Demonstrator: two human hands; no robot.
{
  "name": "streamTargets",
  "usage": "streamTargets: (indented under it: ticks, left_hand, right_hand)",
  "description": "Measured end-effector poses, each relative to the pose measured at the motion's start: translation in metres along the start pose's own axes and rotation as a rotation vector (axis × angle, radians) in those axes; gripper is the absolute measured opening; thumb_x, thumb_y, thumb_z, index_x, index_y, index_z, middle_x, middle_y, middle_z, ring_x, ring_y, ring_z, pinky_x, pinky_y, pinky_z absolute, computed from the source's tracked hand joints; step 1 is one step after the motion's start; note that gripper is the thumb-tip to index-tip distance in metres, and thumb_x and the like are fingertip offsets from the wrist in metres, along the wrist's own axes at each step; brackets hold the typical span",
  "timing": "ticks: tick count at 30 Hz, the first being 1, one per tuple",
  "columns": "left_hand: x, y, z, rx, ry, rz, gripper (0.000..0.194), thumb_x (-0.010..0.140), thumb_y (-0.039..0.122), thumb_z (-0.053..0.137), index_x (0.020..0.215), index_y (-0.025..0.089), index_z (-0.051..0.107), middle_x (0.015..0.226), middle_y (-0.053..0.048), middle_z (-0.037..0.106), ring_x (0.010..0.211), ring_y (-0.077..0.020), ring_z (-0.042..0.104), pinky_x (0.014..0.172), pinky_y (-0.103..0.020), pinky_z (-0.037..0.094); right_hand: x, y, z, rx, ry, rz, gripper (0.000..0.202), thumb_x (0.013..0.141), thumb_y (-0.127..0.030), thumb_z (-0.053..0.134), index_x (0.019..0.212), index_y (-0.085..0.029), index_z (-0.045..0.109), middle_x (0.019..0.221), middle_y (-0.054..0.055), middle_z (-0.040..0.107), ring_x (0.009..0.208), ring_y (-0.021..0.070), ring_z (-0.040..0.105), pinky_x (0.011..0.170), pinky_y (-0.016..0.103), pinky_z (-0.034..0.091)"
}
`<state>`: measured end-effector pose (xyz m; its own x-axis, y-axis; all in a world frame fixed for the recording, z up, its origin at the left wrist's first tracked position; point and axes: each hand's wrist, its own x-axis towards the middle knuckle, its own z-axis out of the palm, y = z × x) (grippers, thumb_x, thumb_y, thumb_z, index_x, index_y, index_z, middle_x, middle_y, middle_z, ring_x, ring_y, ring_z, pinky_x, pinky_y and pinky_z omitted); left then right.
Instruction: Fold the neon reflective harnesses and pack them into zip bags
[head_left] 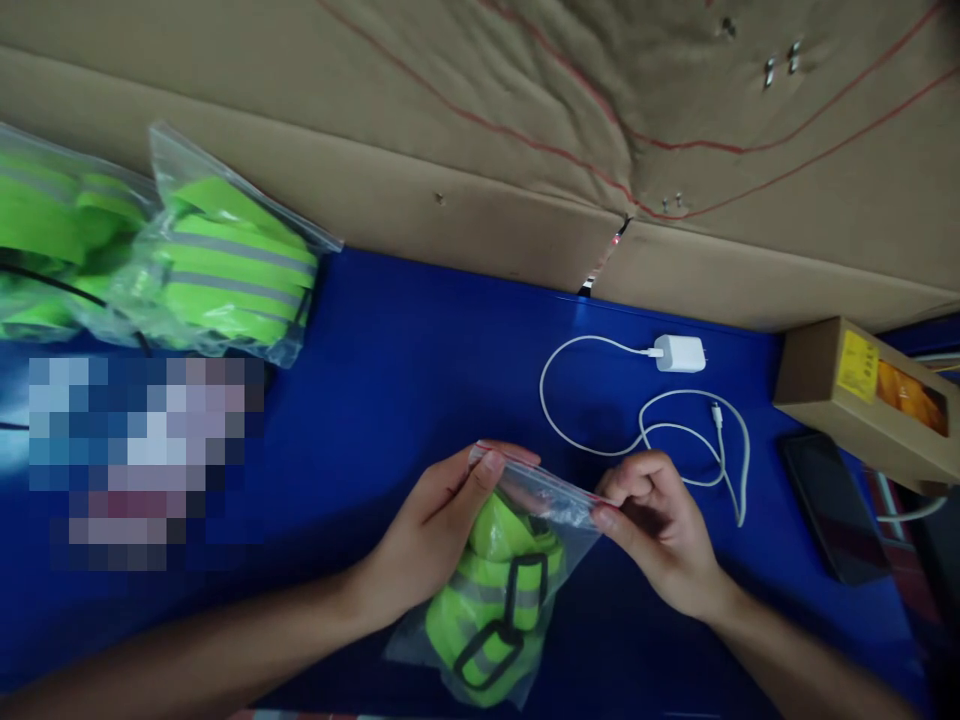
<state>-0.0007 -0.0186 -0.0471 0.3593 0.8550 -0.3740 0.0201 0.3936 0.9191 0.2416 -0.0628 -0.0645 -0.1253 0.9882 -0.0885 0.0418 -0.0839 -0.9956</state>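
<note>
A clear zip-lock bag (574, 540) hangs tilted between my two hands over the blue table. Inside it lies a folded neon-green reflective strap (487, 600) with grey stripes and black buckles. My left hand (442, 510) pinches the left end of the bag's zip edge, thumb on top. At the right end of that edge, my right hand (660, 530) grips the corner between thumb and curled fingers. The zip edge is stretched nearly straight from one hand to the other. Whether the seal is fully pressed together I cannot tell.
More bagged green straps (240, 265) are piled at the back left, by a blurred-out patch. A white charger (680, 353) with its looped cable lies behind my right hand. At right are a phone (832, 505) and a cardboard box (814, 375). A brown covered panel (480, 235) borders the back.
</note>
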Motion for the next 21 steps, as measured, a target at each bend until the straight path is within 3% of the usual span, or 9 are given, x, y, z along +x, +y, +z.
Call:
streamTargets:
  ticks: [3,5,8,13,16,21]
  left_hand:
    - [0.0010,0.0002,-0.0024,0.032,0.004,0.014,0.040,0.104,0.051,0.046,0.110,0.022,0.073,0.091,-0.003,0.078,0.087,-0.0177,0.071,0.083,-0.028,0.055]
    - [0.0012,-0.0004,-0.0035,0.039,0.039,0.014,0.042,0.103,0.054,0.047,0.108,0.022,0.074,0.091,-0.003,0.076,0.084,-0.0166,0.070,0.077,-0.026,0.054]
    - [0.0006,-0.0014,-0.0037,0.020,0.051,-0.002,0.045,0.102,0.058,0.048,0.106,0.022,0.074,0.087,-0.003,0.074,0.077,-0.0154,0.067,0.071,-0.024,0.054]
    - [-0.0002,-0.0010,-0.0021,0.028,0.019,0.035,0.042,0.103,0.054,0.049,0.106,0.021,0.075,0.093,-0.004,0.075,0.083,-0.0167,0.068,0.074,-0.026,0.055]
    - [-0.0007,-0.0005,-0.0008,0.015,-0.013,0.067,0.039,0.104,0.050,0.049,0.106,0.022,0.075,0.097,-0.004,0.076,0.087,-0.0172,0.070,0.081,-0.027,0.055]
    - [-0.0041,-0.0023,0.0016,-0.032,-0.119,0.053,0.037,0.105,0.048,0.047,0.109,0.023,0.074,0.094,-0.004,0.076,0.084,-0.0174,0.070,0.078,-0.029,0.055]
  right_hand:
    - [0.0026,-0.0033,-0.0054,-0.029,-0.097,0.071,0.019,0.095,-0.024,0.070,0.112,-0.026,0.061,0.080,-0.002,0.066,0.069,0.0108,0.063,0.063,0.021,0.053]
    - [0.0033,-0.0057,-0.0084,-0.067,-0.153,0.108,0.007,0.098,-0.027,0.066,0.104,-0.023,0.066,0.079,0.001,0.069,0.067,0.0112,0.065,0.061,0.021,0.053]
    - [0.0021,-0.0064,-0.0100,-0.115,-0.167,0.137,0.013,0.099,-0.030,0.064,0.091,-0.020,0.065,0.072,0.002,0.068,0.062,0.0120,0.064,0.055,0.022,0.051]
    - [-0.0008,-0.0023,-0.0089,-0.129,-0.119,0.011,0.012,0.094,-0.024,0.067,0.084,-0.021,0.061,0.073,0.000,0.062,0.060,0.0113,0.057,0.054,0.023,0.047]
    - [-0.0002,-0.0023,-0.0086,-0.149,-0.161,-0.062,0.013,0.094,-0.019,0.064,0.084,-0.023,0.057,0.075,-0.001,0.061,0.065,0.0125,0.057,0.059,0.025,0.047]
    - [0.0006,-0.0049,-0.0080,-0.225,-0.256,-0.071,0.008,0.092,-0.015,0.060,0.093,-0.023,0.059,0.082,0.001,0.062,0.071,0.0139,0.057,0.062,0.027,0.047]
